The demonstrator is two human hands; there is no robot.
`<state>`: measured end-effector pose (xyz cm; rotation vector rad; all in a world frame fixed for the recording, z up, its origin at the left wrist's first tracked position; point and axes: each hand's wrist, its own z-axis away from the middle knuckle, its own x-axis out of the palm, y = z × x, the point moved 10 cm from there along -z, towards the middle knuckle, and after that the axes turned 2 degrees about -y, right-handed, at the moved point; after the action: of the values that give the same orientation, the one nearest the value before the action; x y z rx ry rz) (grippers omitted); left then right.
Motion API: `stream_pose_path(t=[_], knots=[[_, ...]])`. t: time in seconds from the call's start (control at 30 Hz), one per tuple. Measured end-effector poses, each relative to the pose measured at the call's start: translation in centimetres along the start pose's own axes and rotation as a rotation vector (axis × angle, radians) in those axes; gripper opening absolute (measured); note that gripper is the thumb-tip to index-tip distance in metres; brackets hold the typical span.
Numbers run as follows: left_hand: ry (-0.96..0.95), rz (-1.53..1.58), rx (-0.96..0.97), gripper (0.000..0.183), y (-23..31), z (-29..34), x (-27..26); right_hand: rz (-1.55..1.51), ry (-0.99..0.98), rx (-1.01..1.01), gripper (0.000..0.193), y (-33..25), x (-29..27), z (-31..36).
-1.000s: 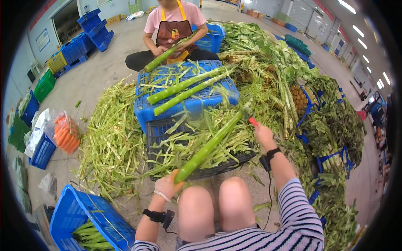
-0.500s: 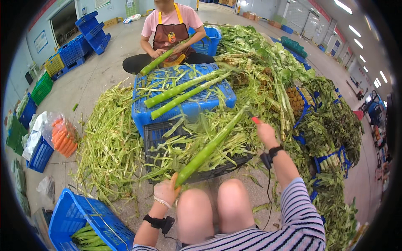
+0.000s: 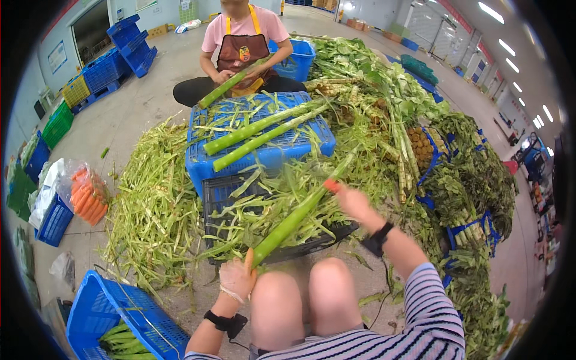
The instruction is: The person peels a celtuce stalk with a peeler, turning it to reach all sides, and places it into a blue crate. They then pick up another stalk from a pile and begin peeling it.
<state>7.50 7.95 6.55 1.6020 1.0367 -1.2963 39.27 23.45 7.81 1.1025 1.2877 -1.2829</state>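
Note:
A long peeled-looking celtuce stem [image 3: 294,221] slants away from my knees over a heap of green peelings. My left hand [image 3: 235,277] is closed round its thick near end, with something orange [image 3: 249,261] along the fingers there. In my right hand [image 3: 355,204] is a red-handled peeler [image 3: 331,186], held against or just above the stem's upper half; its blade is too blurred to make out. Beneath the stem, a black crate [image 3: 219,201] is strewn with peel strips. Two more celtuce stems [image 3: 249,137] lie side by side on an upturned blue crate [image 3: 264,161] beyond it.
Opposite me sits a person [image 3: 240,48] in a brown apron, holding another stem. A pile of peelings [image 3: 153,210] lies left; leafy stalks [image 3: 474,174] are heaped right. A tilted blue basket [image 3: 99,312] with green stems stands near left, below bagged carrots [image 3: 88,198].
My right hand with the peeler has moved left and slightly nearer, from beyond the stem's far end onto its upper half. My left hand stays at the near end.

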Motion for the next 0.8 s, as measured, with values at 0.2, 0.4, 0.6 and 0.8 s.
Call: stream_pose_path(t=[0.2,0.4,0.6,0.8], knots=[[-0.080,-0.003,0.039,0.061,0.3,0.7,-0.2,0.187,-0.067,-0.175,0.024,-3.1,1.7,3.5],[-0.145,0.008,0.013,0.061,0.2,-0.9,0.5,-0.032,0.226,0.239,0.026,11.7,-4.4,-0.2],[-0.320,0.193,-0.095,0.051,-1.4,-0.9,2.8,-0.216,0.014,-0.186,0.029,-2.5,2.9,5.7],[-0.296,0.158,-0.048,0.056,-0.8,-1.0,2.4,0.016,0.053,0.040,0.024,5.5,1.6,2.1]])
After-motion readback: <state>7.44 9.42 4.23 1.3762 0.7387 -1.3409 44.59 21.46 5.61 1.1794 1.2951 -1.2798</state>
